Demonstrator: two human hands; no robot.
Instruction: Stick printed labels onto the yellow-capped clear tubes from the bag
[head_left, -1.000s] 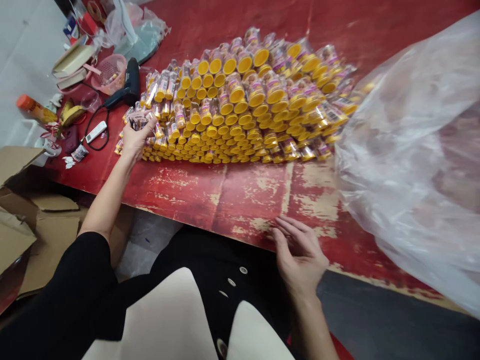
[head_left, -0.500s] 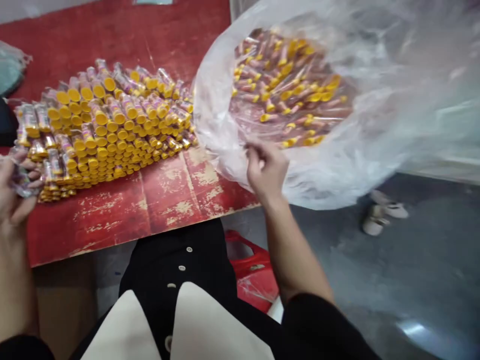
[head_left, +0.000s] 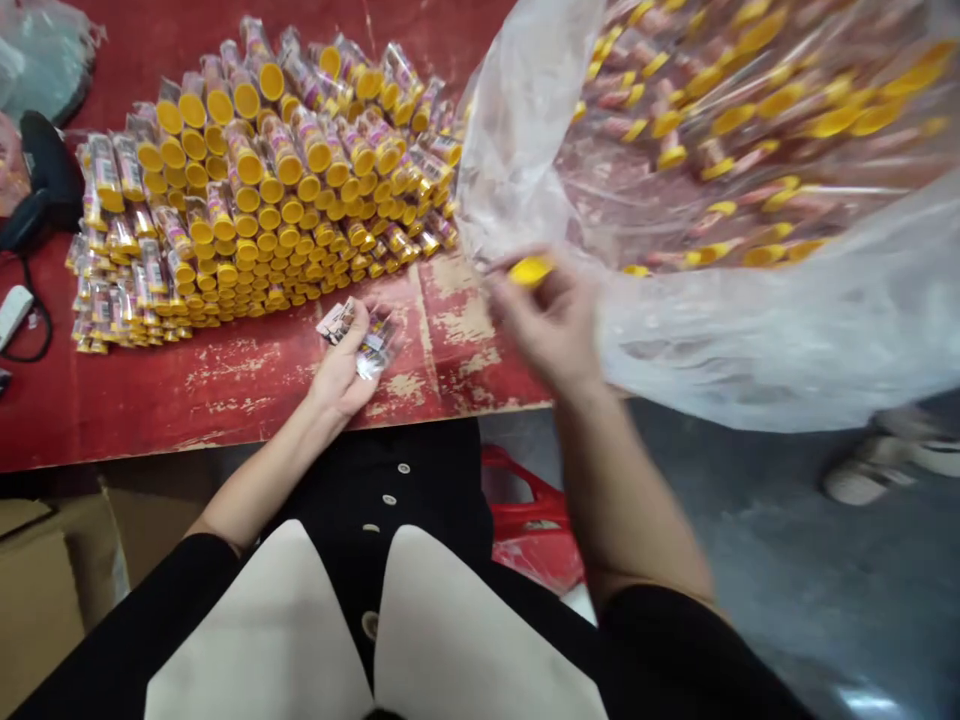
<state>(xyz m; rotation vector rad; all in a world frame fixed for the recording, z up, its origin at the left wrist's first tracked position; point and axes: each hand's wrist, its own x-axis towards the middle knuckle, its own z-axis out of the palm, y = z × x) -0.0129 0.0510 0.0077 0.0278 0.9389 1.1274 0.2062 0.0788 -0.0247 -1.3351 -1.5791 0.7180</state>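
My left hand (head_left: 341, 375) is over the red table near its front edge, with thumb and fingers closed on small clear printed plastic wrappers (head_left: 375, 345). To its right, my right hand (head_left: 559, 325) grips a yellow-capped tube (head_left: 531, 271); only the round cap shows clearly, and the hand is a little blurred. Just behind and right of that hand is a large translucent plastic bag (head_left: 517, 150), its mouth open over many pinkish tubes with yellow caps (head_left: 716, 160). A stack of wrapped yellow-capped tubes (head_left: 277, 190) lies left of the bag, caps facing me.
The red table (head_left: 225, 400) has a worn front edge. At its left are a black handheld device (head_left: 49, 175) with a cable and a teal bundle in plastic (head_left: 45, 55). Below are cardboard boxes (head_left: 45, 590), a red stool (head_left: 529, 500) and someone's shoes (head_left: 859, 480) on the right.
My left hand has moved right from the stack's left end to the front of the table, still with the wrappers. A yellow cap now shows in my right hand. The view has shifted.
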